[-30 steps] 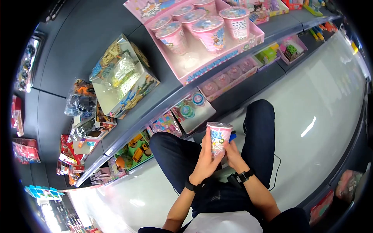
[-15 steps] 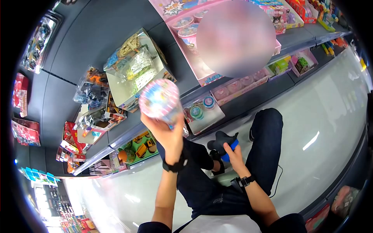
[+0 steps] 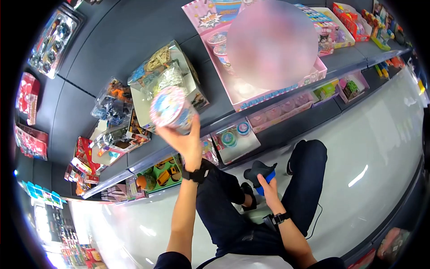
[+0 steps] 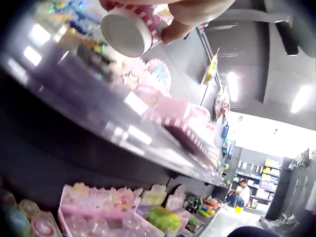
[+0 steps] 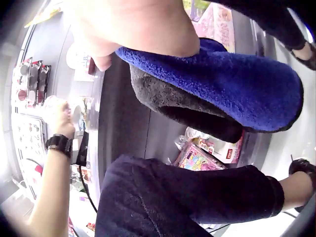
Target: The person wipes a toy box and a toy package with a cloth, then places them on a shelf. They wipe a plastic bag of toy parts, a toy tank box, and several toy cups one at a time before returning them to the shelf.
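In the head view my left hand (image 3: 182, 142) grips a pink patterned cup (image 3: 169, 109), holding it up over the shelf edge beside an open box of bagged toys (image 3: 172, 80). The left wrist view shows the cup's white base (image 4: 127, 33) tilted toward the camera, with fingers (image 4: 190, 15) around its side. Low between the knees, my right hand (image 3: 271, 192) holds a blue and dark grey cloth (image 3: 260, 175). In the right wrist view that cloth (image 5: 237, 89) hangs folded from the fingers of the right hand (image 5: 143, 29).
On the shelf, a pink display box (image 3: 244, 96) holds similar cups, partly behind a blurred round patch. Small toy boxes line the lower shelf, including a tray of round tubs (image 3: 237, 145). Bagged toys (image 3: 112, 105) lie left. A cable (image 3: 317, 219) runs over the floor.
Both hands were together at the cup; they have parted. The left hand has carried the cup left and up to the shelf, while the cloth in the right hand has come into fuller view.
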Demonstrator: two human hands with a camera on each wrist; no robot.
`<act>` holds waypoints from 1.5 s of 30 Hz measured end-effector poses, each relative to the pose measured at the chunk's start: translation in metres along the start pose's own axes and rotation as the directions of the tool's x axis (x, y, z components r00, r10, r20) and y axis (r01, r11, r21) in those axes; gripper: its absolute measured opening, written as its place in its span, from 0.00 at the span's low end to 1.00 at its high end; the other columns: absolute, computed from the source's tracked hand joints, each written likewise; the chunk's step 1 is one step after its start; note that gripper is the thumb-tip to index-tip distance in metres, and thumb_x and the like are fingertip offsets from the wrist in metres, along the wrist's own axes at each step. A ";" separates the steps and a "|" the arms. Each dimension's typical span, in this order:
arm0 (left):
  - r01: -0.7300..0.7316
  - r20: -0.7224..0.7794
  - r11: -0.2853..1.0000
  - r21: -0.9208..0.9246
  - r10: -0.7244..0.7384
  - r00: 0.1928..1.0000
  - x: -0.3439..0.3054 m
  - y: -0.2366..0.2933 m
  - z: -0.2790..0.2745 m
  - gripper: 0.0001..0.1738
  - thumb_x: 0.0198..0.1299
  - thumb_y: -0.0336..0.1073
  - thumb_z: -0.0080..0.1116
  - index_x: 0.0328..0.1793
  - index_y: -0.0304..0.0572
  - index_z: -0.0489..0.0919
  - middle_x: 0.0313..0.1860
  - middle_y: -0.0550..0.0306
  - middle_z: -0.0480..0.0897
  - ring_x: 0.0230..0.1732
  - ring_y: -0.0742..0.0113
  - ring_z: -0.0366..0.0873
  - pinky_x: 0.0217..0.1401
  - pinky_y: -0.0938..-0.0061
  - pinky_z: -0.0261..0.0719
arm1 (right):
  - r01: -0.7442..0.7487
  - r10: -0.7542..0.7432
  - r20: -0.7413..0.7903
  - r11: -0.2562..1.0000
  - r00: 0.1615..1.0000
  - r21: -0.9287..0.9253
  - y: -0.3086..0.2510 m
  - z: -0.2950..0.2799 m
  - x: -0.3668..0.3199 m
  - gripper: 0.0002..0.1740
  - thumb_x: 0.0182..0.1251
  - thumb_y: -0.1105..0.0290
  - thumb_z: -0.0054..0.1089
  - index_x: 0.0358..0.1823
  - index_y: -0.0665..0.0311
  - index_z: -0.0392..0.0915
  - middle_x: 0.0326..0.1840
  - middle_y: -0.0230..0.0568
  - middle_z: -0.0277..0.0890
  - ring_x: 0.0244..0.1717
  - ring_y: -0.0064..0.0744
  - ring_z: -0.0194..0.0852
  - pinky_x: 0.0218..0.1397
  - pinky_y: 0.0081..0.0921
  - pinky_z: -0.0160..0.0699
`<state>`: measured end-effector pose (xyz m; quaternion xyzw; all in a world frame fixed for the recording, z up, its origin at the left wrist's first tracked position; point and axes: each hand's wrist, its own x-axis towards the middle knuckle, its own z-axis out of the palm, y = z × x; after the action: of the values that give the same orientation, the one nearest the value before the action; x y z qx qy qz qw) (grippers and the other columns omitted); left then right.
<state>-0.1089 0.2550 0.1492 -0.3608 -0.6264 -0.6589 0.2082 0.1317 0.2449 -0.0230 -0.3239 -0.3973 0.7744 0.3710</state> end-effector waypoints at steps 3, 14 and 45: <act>0.068 -0.183 0.992 -0.105 -0.086 0.979 -0.010 0.014 -0.037 0.42 0.51 0.24 0.69 0.69 0.35 0.57 0.64 0.49 0.66 0.63 0.62 0.67 0.69 0.66 0.64 | 0.110 -0.108 0.029 0.988 0.994 -0.111 -0.003 0.002 -0.004 0.13 0.64 0.72 0.61 0.48 0.70 0.79 0.49 0.38 0.79 0.49 0.28 0.75 0.56 0.26 0.71; 0.530 -0.108 0.846 0.058 -0.522 0.846 -0.131 -0.009 -0.164 0.42 0.52 0.26 0.69 0.71 0.37 0.56 0.64 0.51 0.67 0.64 0.62 0.66 0.68 0.66 0.62 | 0.867 -0.571 0.660 0.231 0.488 -0.441 -0.127 0.150 0.054 0.16 0.57 0.59 0.66 0.24 0.65 0.77 0.28 0.47 0.75 0.30 0.48 0.74 0.35 0.38 0.70; 0.143 0.077 0.958 0.249 -0.167 0.983 0.006 -0.036 -0.040 0.42 0.38 0.34 0.78 0.61 0.35 0.68 0.53 0.48 0.72 0.56 0.54 0.69 0.62 0.66 0.65 | 0.305 -0.376 -0.017 0.775 0.926 -0.553 -0.024 0.013 0.050 0.19 0.69 0.72 0.49 0.56 0.76 0.68 0.49 0.48 0.74 0.47 0.35 0.70 0.55 0.30 0.68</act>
<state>-0.1473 0.2212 0.1313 -0.3143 -0.7378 -0.5734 0.1675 0.1030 0.2911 -0.0066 -0.3861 -0.6271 0.5282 0.4228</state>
